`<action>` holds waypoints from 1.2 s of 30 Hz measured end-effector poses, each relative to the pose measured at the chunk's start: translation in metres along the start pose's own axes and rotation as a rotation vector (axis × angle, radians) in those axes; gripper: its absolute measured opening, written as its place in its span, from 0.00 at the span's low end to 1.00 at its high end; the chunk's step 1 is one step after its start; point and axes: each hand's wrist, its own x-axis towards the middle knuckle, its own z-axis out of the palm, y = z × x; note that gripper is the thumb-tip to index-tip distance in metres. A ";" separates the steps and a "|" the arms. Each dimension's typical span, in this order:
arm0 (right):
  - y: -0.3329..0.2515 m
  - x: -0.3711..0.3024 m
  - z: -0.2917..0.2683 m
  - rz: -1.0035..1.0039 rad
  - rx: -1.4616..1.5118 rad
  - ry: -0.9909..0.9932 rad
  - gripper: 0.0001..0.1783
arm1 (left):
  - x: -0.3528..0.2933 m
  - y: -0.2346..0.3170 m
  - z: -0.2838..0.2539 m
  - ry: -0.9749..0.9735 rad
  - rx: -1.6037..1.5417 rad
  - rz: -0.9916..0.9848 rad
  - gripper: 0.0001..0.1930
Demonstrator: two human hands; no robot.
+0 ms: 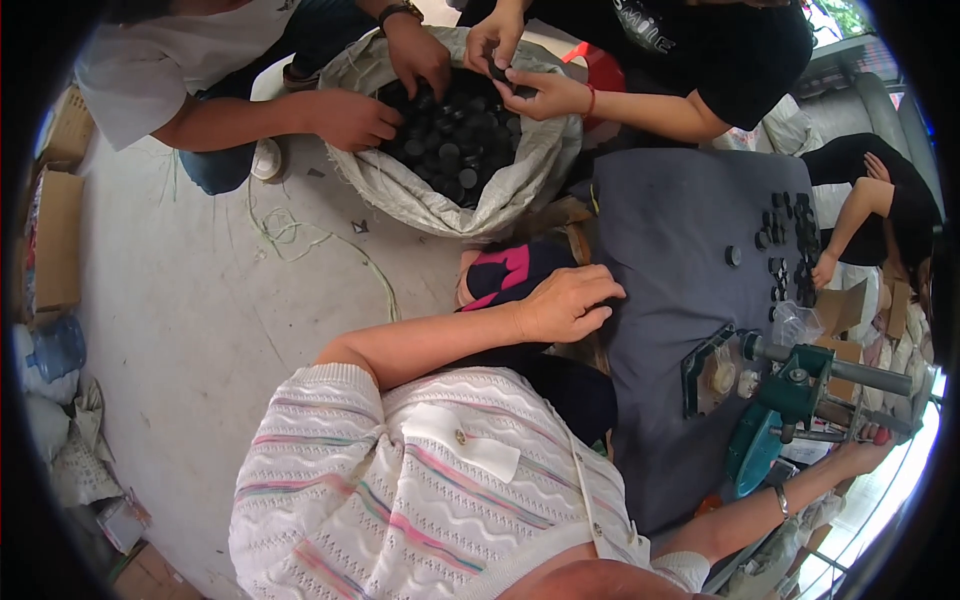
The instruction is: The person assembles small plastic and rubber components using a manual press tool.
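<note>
My left hand (570, 304) is curled at the left edge of the grey cloth-covered table (660, 240), with a small black piece (608, 302) partly showing between thumb and fingers. At the lower right, my right hand (860, 458) grips the press lever (880, 436) near its red knob. That lever belongs to a green hand press (797, 385) standing on the table's right part. Several round black caps (778, 235) lie scattered toward the table's far right. One black cap (734, 256) sits apart from them.
Beyond my left hand stands a white woven sack (460, 222) full of black caps. Two people reach over it; one person's hands (520, 85) hold a cap. Another person's hand (824, 270) is at the table's right edge. Cardboard boxes (58, 240) line the left side.
</note>
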 end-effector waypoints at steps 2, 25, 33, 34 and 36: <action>-0.002 -0.006 0.005 -0.014 0.000 0.012 0.14 | 0.001 0.001 0.000 0.006 -0.010 -0.013 0.14; 0.003 0.002 -0.003 -0.003 -0.091 0.013 0.17 | 0.000 -0.002 -0.003 0.043 -0.060 -0.002 0.15; 0.002 0.002 -0.001 -0.010 -0.084 0.027 0.17 | 0.001 -0.002 -0.003 0.044 -0.062 -0.014 0.15; -0.001 -0.003 0.001 -0.011 -0.090 0.037 0.16 | 0.001 -0.002 -0.003 0.045 -0.061 -0.015 0.15; -0.001 -0.008 0.002 -0.019 -0.091 0.032 0.16 | 0.000 -0.002 -0.004 0.052 -0.065 -0.011 0.15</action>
